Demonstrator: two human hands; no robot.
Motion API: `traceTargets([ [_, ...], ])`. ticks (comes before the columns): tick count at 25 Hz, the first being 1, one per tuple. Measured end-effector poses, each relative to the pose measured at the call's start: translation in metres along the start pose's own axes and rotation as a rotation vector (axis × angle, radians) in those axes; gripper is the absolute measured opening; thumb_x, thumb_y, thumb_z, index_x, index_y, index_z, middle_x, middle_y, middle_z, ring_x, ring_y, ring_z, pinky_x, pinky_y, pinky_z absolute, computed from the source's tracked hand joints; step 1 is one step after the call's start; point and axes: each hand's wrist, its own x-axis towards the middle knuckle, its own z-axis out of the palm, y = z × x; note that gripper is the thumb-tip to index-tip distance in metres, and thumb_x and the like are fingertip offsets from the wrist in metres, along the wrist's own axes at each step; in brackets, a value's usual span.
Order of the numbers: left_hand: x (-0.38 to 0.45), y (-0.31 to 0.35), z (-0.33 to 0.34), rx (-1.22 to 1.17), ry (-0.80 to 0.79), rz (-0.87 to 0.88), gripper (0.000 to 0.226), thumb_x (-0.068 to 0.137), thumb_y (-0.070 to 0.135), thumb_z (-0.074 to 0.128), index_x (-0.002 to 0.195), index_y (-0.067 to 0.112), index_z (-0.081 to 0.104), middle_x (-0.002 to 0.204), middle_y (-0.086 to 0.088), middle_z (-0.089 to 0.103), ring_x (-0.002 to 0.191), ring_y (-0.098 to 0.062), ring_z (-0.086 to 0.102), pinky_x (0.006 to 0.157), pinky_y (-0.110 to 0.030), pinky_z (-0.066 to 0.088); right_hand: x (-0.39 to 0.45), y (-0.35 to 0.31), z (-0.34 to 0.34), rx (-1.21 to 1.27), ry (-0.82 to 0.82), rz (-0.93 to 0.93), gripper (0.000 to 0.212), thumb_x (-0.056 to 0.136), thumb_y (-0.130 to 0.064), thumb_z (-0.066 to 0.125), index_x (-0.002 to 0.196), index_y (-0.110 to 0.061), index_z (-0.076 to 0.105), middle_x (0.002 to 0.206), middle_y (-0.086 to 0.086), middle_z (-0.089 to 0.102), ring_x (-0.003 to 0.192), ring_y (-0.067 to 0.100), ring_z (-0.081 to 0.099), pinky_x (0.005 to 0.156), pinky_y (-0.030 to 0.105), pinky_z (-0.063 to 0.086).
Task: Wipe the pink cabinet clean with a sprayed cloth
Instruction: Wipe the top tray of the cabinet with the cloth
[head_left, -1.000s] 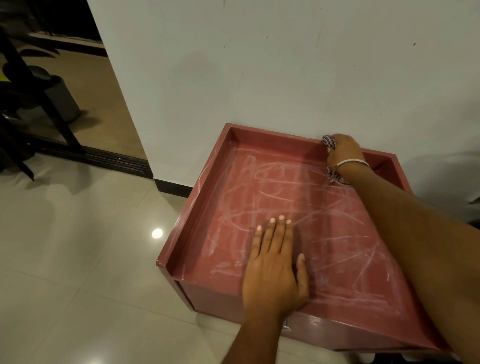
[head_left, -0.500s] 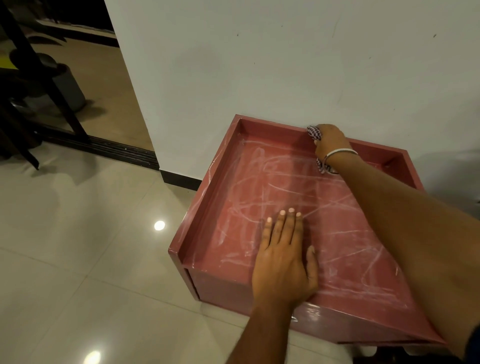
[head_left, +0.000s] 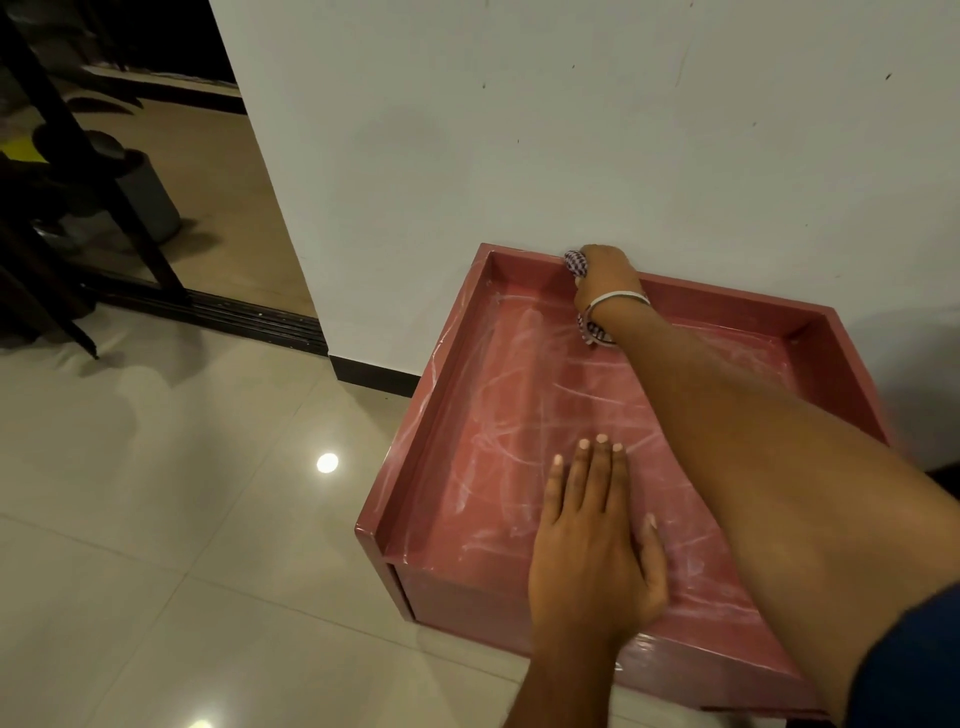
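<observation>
The pink cabinet (head_left: 447, 415) stands against the white wall, its recessed top streaked with white smears. My right hand (head_left: 605, 278) is closed around a checked cloth (head_left: 576, 262) and presses it on the back rim, left of the middle. A loose end of that cloth hangs under my wrist, which wears a white bangle. My left hand (head_left: 592, 540) lies flat, fingers together, on the front part of the top near the front edge, holding nothing.
The white wall (head_left: 571, 130) rises directly behind the cabinet. Glossy beige floor tiles (head_left: 182, 519) spread to the left. A sliding-door track (head_left: 208, 312), dark furniture legs and a grey bin (head_left: 150, 202) sit at far left.
My right hand has slid the cloth leftward along the back rim. My left hand stays flat in the same spot. The view has shifted left.
</observation>
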Motion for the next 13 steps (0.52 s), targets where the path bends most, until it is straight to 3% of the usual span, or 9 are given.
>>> traceTargets([
  [5,-0.001,-0.001,-0.001,-0.006,-0.014,0.010,0.062,0.095,0.039,0.034,0.148,0.009,0.032,0.157,-0.003,0.029,0.148,-0.015,0.016,0.118,-0.038,0.008,0.001,-0.004,0.003,-0.031,-0.043,-0.053,0.044,0.086,-0.006,0.054,0.129,-0.003,0.048,0.133,0.019,0.050,0.126,0.035,0.042,0.106,0.040,0.035],
  [10,0.000,0.000,-0.003,-0.034,-0.001,0.005,0.061,0.095,0.039,0.036,0.150,0.012,0.030,0.158,0.000,0.025,0.148,-0.013,0.013,0.118,-0.037,0.009,-0.022,0.072,-0.027,-0.110,0.053,0.087,0.050,0.083,0.001,0.054,0.132,0.001,0.044,0.135,0.025,0.046,0.128,0.040,0.040,0.109,0.044,0.033],
  [13,-0.001,0.001,-0.004,-0.046,-0.013,0.000,0.061,0.095,0.039,0.035,0.149,0.011,0.030,0.158,-0.001,0.025,0.148,-0.013,0.012,0.119,-0.038,0.009,-0.018,0.075,-0.031,-0.107,0.032,0.158,0.049,0.083,0.001,0.055,0.131,0.004,0.045,0.134,0.026,0.046,0.127,0.040,0.039,0.108,0.044,0.033],
])
